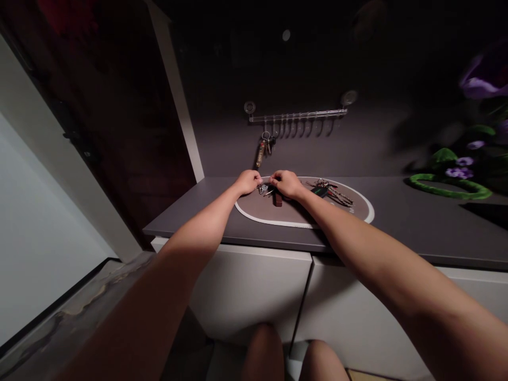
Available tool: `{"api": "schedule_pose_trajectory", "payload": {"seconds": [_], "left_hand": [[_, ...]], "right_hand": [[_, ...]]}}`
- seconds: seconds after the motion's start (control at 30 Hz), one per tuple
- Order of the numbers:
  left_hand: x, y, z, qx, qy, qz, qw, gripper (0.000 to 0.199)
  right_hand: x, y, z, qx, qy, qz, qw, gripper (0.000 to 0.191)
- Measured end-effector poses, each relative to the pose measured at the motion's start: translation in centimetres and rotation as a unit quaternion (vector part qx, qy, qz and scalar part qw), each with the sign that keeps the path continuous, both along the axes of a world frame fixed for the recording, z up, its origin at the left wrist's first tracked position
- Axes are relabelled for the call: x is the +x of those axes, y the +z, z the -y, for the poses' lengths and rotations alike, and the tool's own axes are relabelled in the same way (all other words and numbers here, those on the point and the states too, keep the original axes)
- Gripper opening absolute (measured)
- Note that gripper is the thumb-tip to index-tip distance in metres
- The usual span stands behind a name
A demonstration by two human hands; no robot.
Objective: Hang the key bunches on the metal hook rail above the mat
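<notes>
My left hand (pixel 248 181) and my right hand (pixel 286 183) are close together over the left part of an oval brown mat (pixel 262 211) with a white rim. Their fingers are pinched on opposite sides of a key ring, which is small and partly hidden by the fingertips. Several metal keys (pixel 262 189) dangle between the hands, and a dark red-brown fob (pixel 278 200) is just below my right hand. Beyond my right wrist, another bunch of keys (pixel 324 189) with a black fob and a braided cord lies on the mat.
A clear rail (pixel 297 115) with several hooks is fixed to the dark wall. Keys with a printed tag (pixel 260 153) hang at its left end. Purple flowers (pixel 460 170) and a green ring (pixel 450 186) are on the right of the grey counter (pixel 190 211). White cabinet doors (pixel 254 286) are below.
</notes>
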State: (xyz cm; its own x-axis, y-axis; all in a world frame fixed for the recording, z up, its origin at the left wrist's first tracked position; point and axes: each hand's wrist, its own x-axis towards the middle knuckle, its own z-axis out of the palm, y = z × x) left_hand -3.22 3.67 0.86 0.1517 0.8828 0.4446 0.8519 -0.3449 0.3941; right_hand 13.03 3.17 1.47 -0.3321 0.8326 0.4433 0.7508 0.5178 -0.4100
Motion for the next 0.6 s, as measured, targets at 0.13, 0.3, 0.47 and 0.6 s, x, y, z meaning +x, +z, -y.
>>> {"api": "schedule_pose_trajectory", "payload": {"seconds": [0.13,0.3,0.47,0.6], "left_hand": [[0.02,0.23,0.05,0.007,-0.017,0.056,0.998,0.015],[0.31,0.57,0.38,-0.018,-0.057,0.158,0.986,0.01],[0.63,0.66,0.59,-0.036,-0.1,0.252,0.962,0.007],[0.69,0.77,0.5,-0.053,-0.125,0.331,0.934,0.007]], "right_hand": [[0.03,0.1,0.17,0.003,-0.001,0.015,1.0,0.023],[0.01,0.18,0.34,0.004,0.0,0.019,1.0,0.023],[-0.01,0.18,0.23,0.005,0.007,-0.005,1.0,0.022],[0.0,0.17,0.01,0.01,0.019,-0.036,0.999,0.019]]}}
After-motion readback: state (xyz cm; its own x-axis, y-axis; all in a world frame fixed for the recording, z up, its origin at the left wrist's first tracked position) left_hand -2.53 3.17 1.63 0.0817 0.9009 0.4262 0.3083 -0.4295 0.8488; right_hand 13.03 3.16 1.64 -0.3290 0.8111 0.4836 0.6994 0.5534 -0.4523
